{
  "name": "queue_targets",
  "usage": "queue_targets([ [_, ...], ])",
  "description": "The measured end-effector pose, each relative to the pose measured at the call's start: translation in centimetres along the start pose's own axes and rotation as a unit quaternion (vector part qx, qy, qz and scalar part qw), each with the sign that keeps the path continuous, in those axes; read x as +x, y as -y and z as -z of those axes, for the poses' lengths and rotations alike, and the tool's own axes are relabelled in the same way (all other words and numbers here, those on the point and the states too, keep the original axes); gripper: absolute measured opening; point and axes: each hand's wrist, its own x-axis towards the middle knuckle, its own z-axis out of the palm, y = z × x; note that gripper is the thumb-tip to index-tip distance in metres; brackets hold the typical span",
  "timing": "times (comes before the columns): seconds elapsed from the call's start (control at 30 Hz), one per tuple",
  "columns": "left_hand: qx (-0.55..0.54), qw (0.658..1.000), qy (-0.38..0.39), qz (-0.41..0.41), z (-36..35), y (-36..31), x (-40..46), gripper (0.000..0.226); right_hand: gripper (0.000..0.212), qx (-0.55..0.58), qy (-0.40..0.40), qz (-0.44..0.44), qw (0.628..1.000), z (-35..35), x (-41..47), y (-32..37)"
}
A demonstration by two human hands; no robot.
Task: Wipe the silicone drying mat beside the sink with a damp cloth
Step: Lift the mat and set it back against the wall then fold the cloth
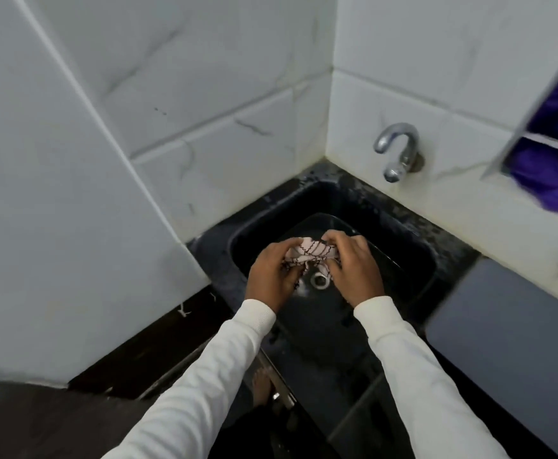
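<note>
Both hands are bunched around a small cloth (310,255), white with thin dark wavy lines. The left hand (272,273) has its fingers curled over the cloth's left end, and the right hand (357,268) grips the right end, knuckles up, so the fabric is scrunched tight between the two. A few loose folds hang down under the hands. They hold it low inside a black sink (413,256), right above the pale ring of the drain (319,280). Long white sleeves (224,366) cover both arms down to the wrists.

Out from there, a curved chrome tap (398,150) sticks out of the white tiled wall (205,94) behind the sink's far right corner. To the right of the sink, flat on the dark counter (459,256), lies the grey mat (509,326), well apart from the cloth. At the upper right edge, something purple (555,173) shows behind a pale frame, too blurred to make out.
</note>
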Motion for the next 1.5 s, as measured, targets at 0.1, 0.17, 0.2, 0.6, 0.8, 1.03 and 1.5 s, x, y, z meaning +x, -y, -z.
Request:
queue_targets([
  [0.1, 0.064, 0.998, -0.02, 0.015, 2.2, 3.9, 3.6, 0.052, 0.04, -0.008, 0.026, 0.034, 0.999, -3.6, 5.4, 0.9],
  [0.17, 0.104, 0.994, -0.019, 0.021, 3.2, 6.3, 5.9, 0.052, 0.034, -0.015, 0.041, 0.054, 0.998, -6.0, 8.5, 0.9],
  [0.2, 0.115, 0.993, -0.016, 0.031, 3.6, 7.7, 7.3, 0.052, 0.032, -0.021, 0.051, 0.063, 0.997, -7.4, 10.3, 0.9],
  [0.6, 0.265, 0.96, 0.079, 0.029, 3.7, 21.5, 18.5, 0.056, 0.041, -0.121, 0.116, 0.104, 0.98, -22.7, 25.1, -1.7],
  [0.8, 0.318, 0.93, 0.184, 0.025, 1.1, 25.1, 18.6, 0.057, 0.048, -0.092, 0.16, 0.043, 0.982, -27.2, 26.3, -4.5],
  [1.03, 0.342, 0.917, 0.201, 0.047, 0.2, 25.0, 18.8, 0.059, 0.048, -0.068, 0.157, 0.041, 0.984, -28.1, 26.5, -5.4],
  [1.5, 0.363, 0.905, 0.203, 0.088, 0.5, 22.8, 18.1, 0.058, 0.047, 0.001, 0.184, 0.045, 0.982, -24.3, 24.1, -5.0],
])
